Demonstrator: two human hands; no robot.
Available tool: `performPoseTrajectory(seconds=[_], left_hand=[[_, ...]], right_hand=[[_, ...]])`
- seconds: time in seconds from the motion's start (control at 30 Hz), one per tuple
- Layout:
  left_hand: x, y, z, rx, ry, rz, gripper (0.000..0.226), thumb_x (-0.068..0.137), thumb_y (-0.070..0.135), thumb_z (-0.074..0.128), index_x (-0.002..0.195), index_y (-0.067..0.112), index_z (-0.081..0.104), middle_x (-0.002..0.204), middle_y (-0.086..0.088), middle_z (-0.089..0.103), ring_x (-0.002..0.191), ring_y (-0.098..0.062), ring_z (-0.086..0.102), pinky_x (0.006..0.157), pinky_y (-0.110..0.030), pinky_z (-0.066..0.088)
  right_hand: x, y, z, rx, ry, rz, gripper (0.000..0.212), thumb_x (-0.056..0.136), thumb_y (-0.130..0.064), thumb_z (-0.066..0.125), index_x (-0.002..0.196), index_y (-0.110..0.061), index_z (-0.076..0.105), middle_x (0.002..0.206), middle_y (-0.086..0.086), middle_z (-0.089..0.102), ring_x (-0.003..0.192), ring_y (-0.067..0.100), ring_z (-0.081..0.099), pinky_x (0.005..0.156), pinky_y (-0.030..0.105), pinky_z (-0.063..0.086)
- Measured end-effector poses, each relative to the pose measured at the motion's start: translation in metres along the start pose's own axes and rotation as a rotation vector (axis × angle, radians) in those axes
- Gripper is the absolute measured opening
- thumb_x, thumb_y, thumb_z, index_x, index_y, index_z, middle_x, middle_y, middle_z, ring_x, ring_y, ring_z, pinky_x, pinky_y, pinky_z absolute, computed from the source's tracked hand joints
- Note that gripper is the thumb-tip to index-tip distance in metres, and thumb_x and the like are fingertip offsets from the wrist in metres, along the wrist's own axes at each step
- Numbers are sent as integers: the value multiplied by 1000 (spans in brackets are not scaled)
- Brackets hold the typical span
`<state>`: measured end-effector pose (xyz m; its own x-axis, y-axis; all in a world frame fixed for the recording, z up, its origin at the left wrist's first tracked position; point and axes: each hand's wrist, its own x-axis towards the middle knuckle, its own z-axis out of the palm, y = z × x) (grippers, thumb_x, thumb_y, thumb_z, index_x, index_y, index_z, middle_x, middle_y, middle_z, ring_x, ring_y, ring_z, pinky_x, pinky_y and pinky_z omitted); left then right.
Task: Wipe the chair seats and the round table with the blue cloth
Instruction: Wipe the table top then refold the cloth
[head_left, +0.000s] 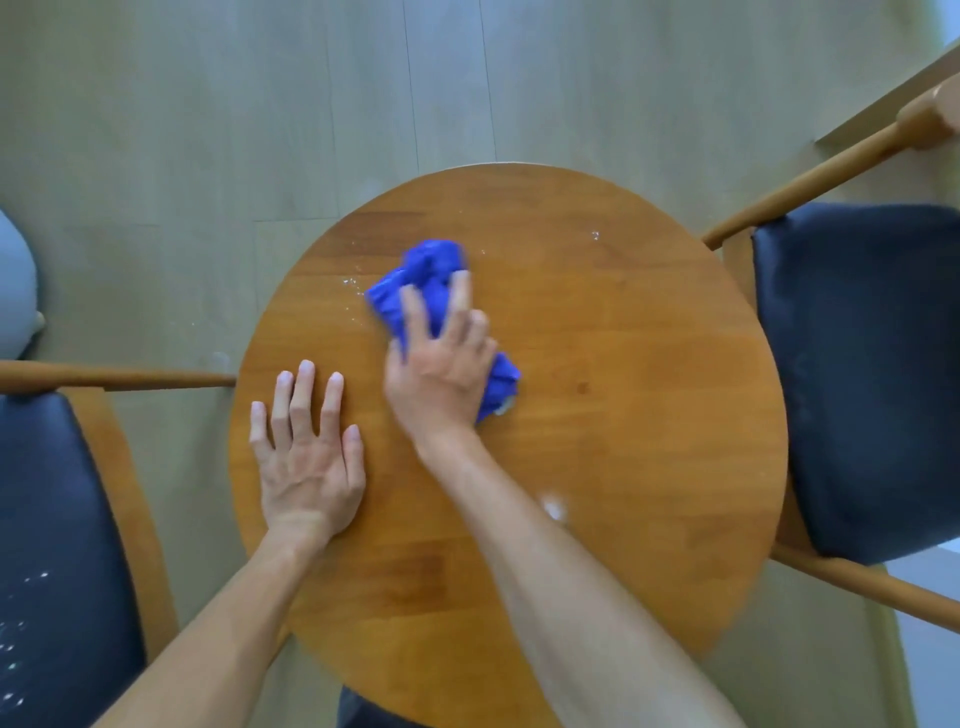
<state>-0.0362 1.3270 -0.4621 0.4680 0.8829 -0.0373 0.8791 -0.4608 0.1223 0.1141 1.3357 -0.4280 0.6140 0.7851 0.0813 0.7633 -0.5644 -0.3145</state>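
Our right hand (441, 358) presses the blue cloth (415, 291) flat-fingered; left hand (306, 457) rests spread on the surface (623, 415). We should sweep toward the eleven o'clock droplets (349, 282).

Home dining corner: round wooden table (597, 467), cushioned wooden chairs (857, 364), plank floor (208, 130).

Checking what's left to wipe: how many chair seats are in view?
2. One dark chair seat lies left of the round table, with white specks on it; the other chair seat lies right. Both are cut off by the frame edges; others may be out of view.
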Motion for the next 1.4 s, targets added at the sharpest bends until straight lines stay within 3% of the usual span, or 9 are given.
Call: performPoseTrajectory(seconds=[0.17, 0.37, 0.43, 0.63, 0.77, 1.0, 1.07, 1.3, 1.4], left_hand=[[0, 0, -2, -19, 2, 4, 57, 92, 35, 30, 145, 15, 34, 155, -12, 26, 144, -31, 21, 116, -54, 13], [1, 3, -3, 2, -10, 4, 57, 92, 34, 32, 146, 14, 33, 155, -15, 26, 144, -33, 20, 116, -56, 14], [1, 2, -3, 2, -14, 0, 57, 92, 33, 32, 146, 14, 33, 155, -15, 26, 144, -33, 20, 116, -57, 14], [2, -1, -5, -30, -8, -4, 55, 92, 32, 34, 143, 12, 41, 153, -15, 32, 142, -32, 24, 115, -56, 17], [2, -3, -6, -61, -13, 1, 54, 92, 31, 35, 140, 11, 45, 152, -14, 34, 142, -30, 26, 114, -55, 18], [1, 0, -14, -177, -16, -18, 51, 93, 29, 33, 136, 7, 48, 151, -14, 36, 142, -30, 26, 116, -54, 16], [1, -1, -17, -332, 28, -62, 48, 93, 26, 33, 133, 4, 49, 148, -16, 37, 141, -30, 28, 116, -53, 18], [-1, -14, -22, -677, 170, -287, 51, 95, 24, 33, 137, -4, 39, 142, -22, 37, 133, -32, 37, 114, -40, 28], [-4, -15, -17, -552, 107, -204, 50, 95, 25, 34, 137, 0, 41, 145, -20, 34, 139, -34, 30, 115, -46, 26]], right_hand=[[20, 100, -31, 22, -129, -616, 44, 77, -19, 62, 121, -20, 66, 140, 21, 48, 102, 39, 60, 80, 43, 48], [59, 208, -60, -126, 200, 725, 54, 91, -35, 41, 143, -23, 38, 154, 20, 19, 119, 41, 41, 99, 43, 29], [67, 159, -36, -186, 217, 817, 55, 91, -36, 38, 145, -25, 34, 156, 20, 15, 120, 38, 40, 94, 41, 28], [50, -38, 14, -29, -23, -63, 48, 81, -22, 58, 128, -23, 58, 145, 22, 40, 106, 38, 54, 79, 43, 43], [36, 7, -4, -8, -122, -346, 46, 83, -17, 57, 129, -22, 59, 146, 21, 40, 108, 37, 54, 82, 43, 44], [-85, 85, -29, -56, 102, 548, 53, 84, -15, 67, 135, -13, 52, 147, 31, 30, 109, 49, 47, 90, 53, 38], [-99, 51, -15, -64, 71, 397, 53, 83, -21, 66, 134, -16, 54, 149, 28, 30, 115, 46, 45, 91, 54, 37], [-14, -7, 15, 111, -80, -937, 27, 90, -20, 54, 112, -27, 69, 140, 12, 51, 106, 36, 60, 85, 42, 46], [72, 22, 15, -16, -26, -912, 31, 86, -15, 59, 114, -24, 69, 139, 17, 50, 103, 39, 60, 81, 45, 48]])
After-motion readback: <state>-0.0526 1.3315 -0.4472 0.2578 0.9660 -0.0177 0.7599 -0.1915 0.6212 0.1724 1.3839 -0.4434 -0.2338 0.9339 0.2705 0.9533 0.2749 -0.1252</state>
